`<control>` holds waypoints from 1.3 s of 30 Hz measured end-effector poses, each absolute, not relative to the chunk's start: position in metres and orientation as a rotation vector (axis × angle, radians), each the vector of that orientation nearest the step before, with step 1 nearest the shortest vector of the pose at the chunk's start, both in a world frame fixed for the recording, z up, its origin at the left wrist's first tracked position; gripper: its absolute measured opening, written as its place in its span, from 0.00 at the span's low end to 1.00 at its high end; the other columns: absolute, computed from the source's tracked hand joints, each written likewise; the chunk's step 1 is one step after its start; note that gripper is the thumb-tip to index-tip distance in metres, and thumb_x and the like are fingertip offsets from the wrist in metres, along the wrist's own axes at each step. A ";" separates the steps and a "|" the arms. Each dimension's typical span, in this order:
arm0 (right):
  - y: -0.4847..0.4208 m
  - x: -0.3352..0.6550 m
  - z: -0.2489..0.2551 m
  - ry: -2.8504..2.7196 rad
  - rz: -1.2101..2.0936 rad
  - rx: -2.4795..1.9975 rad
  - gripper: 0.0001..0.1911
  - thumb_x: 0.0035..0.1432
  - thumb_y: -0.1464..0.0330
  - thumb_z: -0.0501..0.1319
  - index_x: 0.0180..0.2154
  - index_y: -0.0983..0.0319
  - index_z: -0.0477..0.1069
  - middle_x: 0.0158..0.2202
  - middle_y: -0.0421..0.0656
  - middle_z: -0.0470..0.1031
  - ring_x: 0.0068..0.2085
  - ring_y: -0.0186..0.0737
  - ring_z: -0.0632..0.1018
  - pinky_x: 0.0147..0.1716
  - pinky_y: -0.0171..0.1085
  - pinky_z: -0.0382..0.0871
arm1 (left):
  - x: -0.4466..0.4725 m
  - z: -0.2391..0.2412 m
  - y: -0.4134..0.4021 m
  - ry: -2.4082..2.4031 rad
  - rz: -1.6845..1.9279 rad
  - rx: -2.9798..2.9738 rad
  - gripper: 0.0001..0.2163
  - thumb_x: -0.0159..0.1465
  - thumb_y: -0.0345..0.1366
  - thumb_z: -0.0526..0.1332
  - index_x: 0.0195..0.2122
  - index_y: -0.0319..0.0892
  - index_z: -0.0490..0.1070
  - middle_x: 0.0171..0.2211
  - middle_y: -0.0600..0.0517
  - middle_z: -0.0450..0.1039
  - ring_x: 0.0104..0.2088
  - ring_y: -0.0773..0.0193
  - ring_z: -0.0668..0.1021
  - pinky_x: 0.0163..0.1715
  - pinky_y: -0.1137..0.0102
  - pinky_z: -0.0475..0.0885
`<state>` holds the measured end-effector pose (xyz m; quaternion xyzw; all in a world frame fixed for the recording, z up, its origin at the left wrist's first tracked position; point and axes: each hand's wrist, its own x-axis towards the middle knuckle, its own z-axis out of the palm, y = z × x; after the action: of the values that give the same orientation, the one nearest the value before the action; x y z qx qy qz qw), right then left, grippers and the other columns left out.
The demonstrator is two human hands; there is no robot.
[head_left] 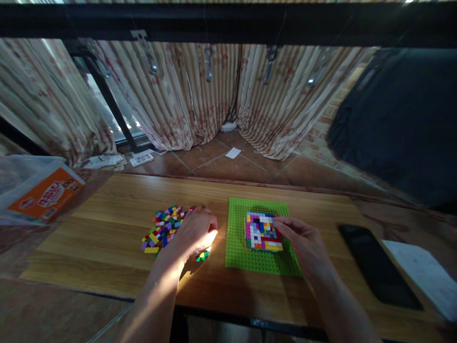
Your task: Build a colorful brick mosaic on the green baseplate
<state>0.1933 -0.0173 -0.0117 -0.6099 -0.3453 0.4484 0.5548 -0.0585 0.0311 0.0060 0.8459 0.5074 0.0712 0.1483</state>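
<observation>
A low square build of colourful toy bricks [263, 232] stands on a green studded baseplate [236, 247]. At its far right corner is my right hand [298, 233], thumb and forefinger pinched together against the bricks; a loose brick between the tips cannot be made out. My left hand [200, 228] is over the right side of a pile of loose toy bricks [167, 226], left of the baseplate. Its fingers are curled in, and the hand hides their tips and part of the pile. Sunlight falls on the left thumb and wrist.
All this lies on a wooden table [107, 228]. A black tablet-like slab [378, 264] and a white paper sheet [424, 271] lie to the right. A clear plastic bag with an orange label [46, 195] is at the far left. Curtains [171, 95] hang beyond the tiled floor.
</observation>
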 end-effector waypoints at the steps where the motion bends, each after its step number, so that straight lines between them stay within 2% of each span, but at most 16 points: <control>1: -0.017 0.194 -0.013 -0.814 1.037 -1.441 0.15 0.37 0.58 0.72 0.27 0.61 0.79 0.28 0.43 0.79 0.30 0.38 0.76 0.33 0.39 0.72 | -0.058 0.006 0.031 1.446 0.243 2.421 0.07 0.55 0.28 0.58 0.25 0.41 0.76 0.31 0.48 0.75 0.34 0.61 0.74 0.37 0.68 0.65; 4: -0.017 0.193 -0.015 -0.884 0.843 -1.429 0.12 0.41 0.59 0.70 0.28 0.60 0.78 0.29 0.42 0.78 0.31 0.39 0.76 0.34 0.39 0.72 | -0.053 0.010 0.031 1.421 0.422 2.272 0.07 0.58 0.31 0.57 0.27 0.40 0.74 0.29 0.49 0.74 0.32 0.63 0.73 0.34 0.70 0.65; 8: -0.024 0.182 -0.011 -1.192 0.536 -1.372 0.05 0.53 0.64 0.64 0.32 0.57 0.77 0.35 0.41 0.77 0.38 0.38 0.76 0.39 0.38 0.71 | -0.042 0.014 0.025 1.300 0.654 1.923 0.08 0.62 0.37 0.57 0.31 0.41 0.74 0.27 0.52 0.75 0.30 0.65 0.74 0.31 0.72 0.65; 12: -0.035 0.162 -0.002 -1.465 0.503 -1.300 0.06 0.58 0.68 0.61 0.36 0.55 0.76 0.40 0.40 0.76 0.42 0.37 0.76 0.42 0.37 0.71 | -0.027 0.009 0.020 1.061 0.801 1.599 0.07 0.61 0.38 0.60 0.33 0.41 0.73 0.30 0.53 0.75 0.32 0.66 0.74 0.33 0.73 0.67; 18: -0.038 0.150 0.003 -1.578 0.535 -1.268 0.08 0.60 0.70 0.59 0.39 0.54 0.76 0.42 0.41 0.76 0.44 0.36 0.76 0.46 0.36 0.70 | -0.008 0.006 0.015 0.853 0.803 1.228 0.06 0.55 0.34 0.66 0.31 0.39 0.73 0.29 0.54 0.75 0.31 0.68 0.75 0.34 0.73 0.69; 25: -0.039 0.154 -0.003 -1.621 0.421 -1.314 0.09 0.62 0.69 0.58 0.41 0.56 0.75 0.44 0.43 0.75 0.45 0.38 0.76 0.46 0.39 0.72 | 0.007 0.009 0.009 0.792 0.862 1.039 0.08 0.54 0.35 0.68 0.33 0.38 0.74 0.29 0.54 0.77 0.30 0.69 0.77 0.34 0.74 0.71; 30: -0.039 0.158 -0.003 -1.757 0.309 -1.336 0.11 0.63 0.68 0.57 0.45 0.58 0.74 0.45 0.46 0.75 0.46 0.41 0.76 0.47 0.43 0.72 | 0.007 0.009 0.009 0.829 0.873 1.102 0.07 0.56 0.35 0.66 0.34 0.38 0.74 0.29 0.54 0.77 0.30 0.68 0.77 0.34 0.73 0.71; 35: -0.039 0.158 -0.006 -1.811 0.134 -1.330 0.09 0.62 0.68 0.58 0.43 0.58 0.75 0.44 0.46 0.76 0.45 0.41 0.76 0.46 0.44 0.71 | 0.005 0.005 0.010 0.881 0.838 1.269 0.08 0.60 0.38 0.63 0.29 0.39 0.74 0.27 0.53 0.76 0.30 0.67 0.76 0.33 0.72 0.71; 39: -0.040 0.157 -0.005 -1.782 0.144 -1.338 0.09 0.63 0.67 0.57 0.41 0.57 0.76 0.43 0.45 0.77 0.44 0.41 0.77 0.45 0.43 0.72 | 0.006 0.004 0.009 0.873 0.853 1.341 0.11 0.62 0.40 0.60 0.27 0.40 0.73 0.25 0.54 0.75 0.30 0.66 0.76 0.34 0.72 0.71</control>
<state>0.1569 -0.0396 -0.0052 -0.5384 -0.7170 0.0578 0.4390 0.0063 0.0086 0.0038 0.5824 0.3793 0.3706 0.6162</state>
